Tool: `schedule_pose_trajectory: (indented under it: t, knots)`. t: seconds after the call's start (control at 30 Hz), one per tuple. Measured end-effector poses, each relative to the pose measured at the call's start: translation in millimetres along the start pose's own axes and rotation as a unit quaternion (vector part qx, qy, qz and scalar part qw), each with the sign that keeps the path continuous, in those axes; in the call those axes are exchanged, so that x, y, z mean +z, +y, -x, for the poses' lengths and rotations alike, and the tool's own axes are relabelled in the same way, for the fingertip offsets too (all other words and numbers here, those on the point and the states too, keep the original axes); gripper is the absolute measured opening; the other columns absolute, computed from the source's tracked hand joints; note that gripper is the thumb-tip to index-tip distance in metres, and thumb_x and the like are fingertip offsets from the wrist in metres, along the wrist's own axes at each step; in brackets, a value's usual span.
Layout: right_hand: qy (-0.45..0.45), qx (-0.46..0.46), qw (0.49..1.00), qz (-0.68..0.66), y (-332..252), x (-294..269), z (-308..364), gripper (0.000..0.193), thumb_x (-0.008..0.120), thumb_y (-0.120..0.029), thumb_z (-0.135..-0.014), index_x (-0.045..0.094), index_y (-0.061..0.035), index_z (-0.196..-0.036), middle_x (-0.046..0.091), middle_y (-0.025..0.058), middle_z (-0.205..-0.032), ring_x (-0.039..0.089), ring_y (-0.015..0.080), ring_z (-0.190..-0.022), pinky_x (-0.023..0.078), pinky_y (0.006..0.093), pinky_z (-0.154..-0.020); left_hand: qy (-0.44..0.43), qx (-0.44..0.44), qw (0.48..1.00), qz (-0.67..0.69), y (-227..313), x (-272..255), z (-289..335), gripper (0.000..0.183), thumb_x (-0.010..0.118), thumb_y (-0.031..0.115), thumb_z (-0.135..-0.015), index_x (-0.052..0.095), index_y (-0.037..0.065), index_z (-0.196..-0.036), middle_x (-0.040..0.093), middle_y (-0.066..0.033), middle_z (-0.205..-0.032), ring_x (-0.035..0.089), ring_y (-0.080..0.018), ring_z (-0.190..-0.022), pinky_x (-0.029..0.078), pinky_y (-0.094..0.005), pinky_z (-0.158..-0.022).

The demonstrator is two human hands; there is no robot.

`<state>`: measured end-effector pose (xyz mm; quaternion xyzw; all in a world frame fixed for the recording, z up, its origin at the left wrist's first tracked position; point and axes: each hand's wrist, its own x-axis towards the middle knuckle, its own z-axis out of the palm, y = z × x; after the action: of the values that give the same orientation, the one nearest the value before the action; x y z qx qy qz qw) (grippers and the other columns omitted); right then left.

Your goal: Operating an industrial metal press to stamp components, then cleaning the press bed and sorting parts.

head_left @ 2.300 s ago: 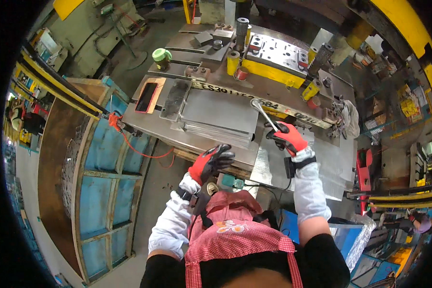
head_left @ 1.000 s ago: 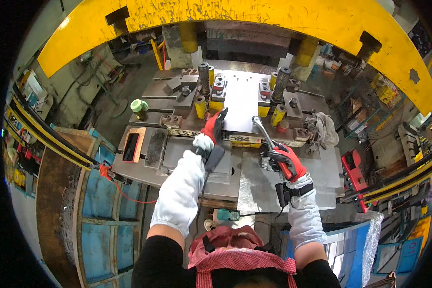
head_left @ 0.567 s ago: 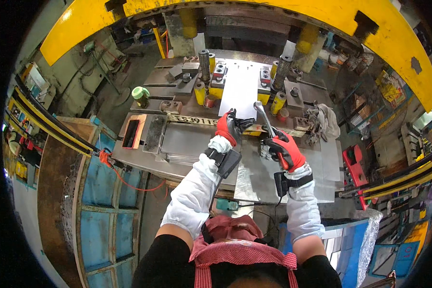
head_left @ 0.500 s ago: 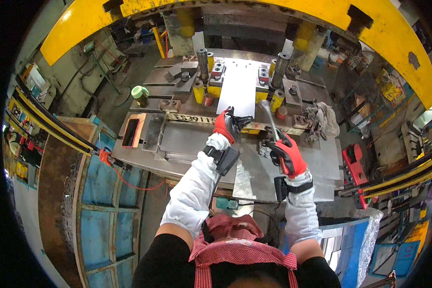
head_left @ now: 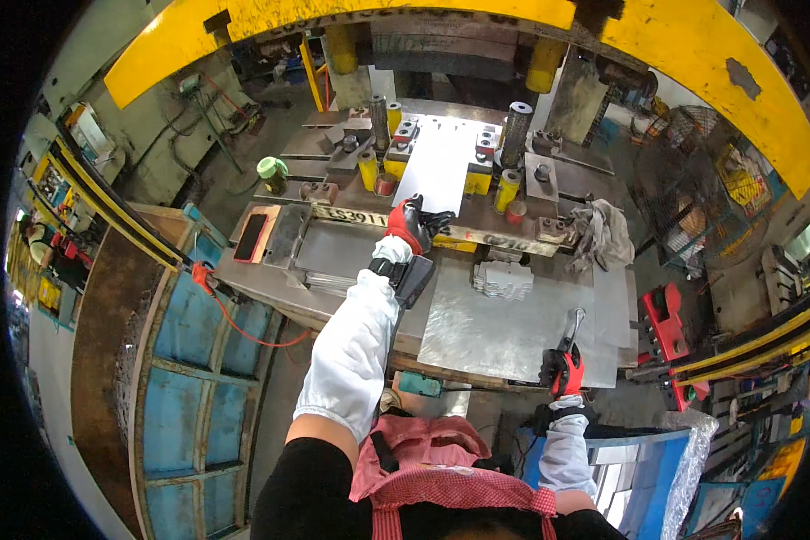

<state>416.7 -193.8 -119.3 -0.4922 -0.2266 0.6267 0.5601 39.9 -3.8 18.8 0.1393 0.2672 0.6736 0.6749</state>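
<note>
A bright metal sheet [head_left: 435, 166] lies lengthwise between the posts of the press die. My left hand [head_left: 414, 225], in a red and black glove, has its near end pinched, thumb on top. Lower right, my right hand [head_left: 562, 371], gloved alike, is closed around a long silver tool [head_left: 575, 326] with a rounded head, perhaps a wrench. That hand hovers by the front edge of a wide metal plate [head_left: 486, 328]. Small cut metal pieces [head_left: 502, 280] are stacked on the plate, between my two hands.
Stacked flat sheets [head_left: 337, 256] lie left of my left hand. A phone [head_left: 252, 236] and a green-lidded bottle [head_left: 272, 171] are farther left. Guide posts [head_left: 516, 135] flank the die. A grey rag [head_left: 601, 234] lies right. The yellow press frame [head_left: 477, 16] arches across the top.
My right hand has drawn back from the die toward the front right, carrying the silver tool. My left hand stays at the sheet's near end. The stacked cut pieces now show fully.
</note>
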Motion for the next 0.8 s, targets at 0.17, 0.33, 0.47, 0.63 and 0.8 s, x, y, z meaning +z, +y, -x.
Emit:
schedule_pose_trajectory:
  t: [0.17, 0.33, 0.47, 0.63, 0.8]
  knots:
    - [0.003, -0.014, 1.000, 0.005, -2, 1, 1, 0.023, 0.058, -0.015, -0.074, 0.046, -0.0066, -0.093, 0.047, 0.0042, -0.055, 0.044, 0.0152, -0.038, 0.038, 0.0279, -0.034, 0.001, 0.023, 0.999, -0.023, -1, 5, -1, 0.035, 0.041, 0.020, -0.088, 0.040, -0.003, -0.115, 0.055, -0.0241, -0.102, 0.058, -0.0394, -0.087, 0.053, -0.0481, -0.074]
    - [0.020, -0.023, 0.999, 0.035, 1, 1, 2, 0.029, 0.059, -0.017, -0.074, 0.044, -0.0074, -0.098, 0.051, 0.0059, -0.061, 0.047, 0.0162, -0.041, 0.040, 0.0289, -0.035, 0.014, 0.033, 0.999, 0.010, 1, 4, 1, 0.033, 0.043, 0.021, -0.090, 0.041, -0.004, -0.110, 0.055, -0.0291, -0.096, 0.059, -0.0427, -0.080, 0.053, -0.0495, -0.072]
    - [0.012, -0.010, 1.000, 0.012, -3, -2, 2, 0.028, 0.059, -0.017, -0.075, 0.043, -0.0080, -0.096, 0.051, 0.0058, -0.060, 0.047, 0.0169, -0.041, 0.039, 0.0295, -0.035, 0.047, -0.017, 0.998, -0.024, 3, 13, 3, 0.035, 0.035, 0.013, -0.089, 0.040, 0.002, -0.121, 0.053, -0.0193, -0.110, 0.056, -0.0364, -0.094, 0.053, -0.0492, -0.076]
    - [-0.034, 0.022, 0.999, -0.018, -1, -4, -1, 0.027, 0.058, -0.015, -0.076, 0.041, -0.0103, -0.097, 0.048, 0.0052, -0.060, 0.044, 0.0158, -0.039, 0.037, 0.0293, -0.034, 0.024, -0.008, 1.000, -0.007, 6, 2, -1, 0.035, 0.035, 0.014, -0.089, 0.039, 0.001, -0.121, 0.052, -0.0211, -0.111, 0.055, -0.0387, -0.096, 0.051, -0.0499, -0.080]
    - [-0.030, 0.003, 0.999, -0.028, 5, -10, -4, 0.025, 0.057, -0.015, -0.077, 0.041, -0.0091, -0.096, 0.048, 0.0054, -0.059, 0.044, 0.0157, -0.038, 0.037, 0.0293, -0.034, 0.020, 0.002, 0.999, -0.031, 2, 4, -1, 0.037, 0.037, 0.016, -0.089, 0.038, -0.001, -0.121, 0.052, -0.0205, -0.112, 0.056, -0.0367, -0.095, 0.051, -0.0484, -0.080]
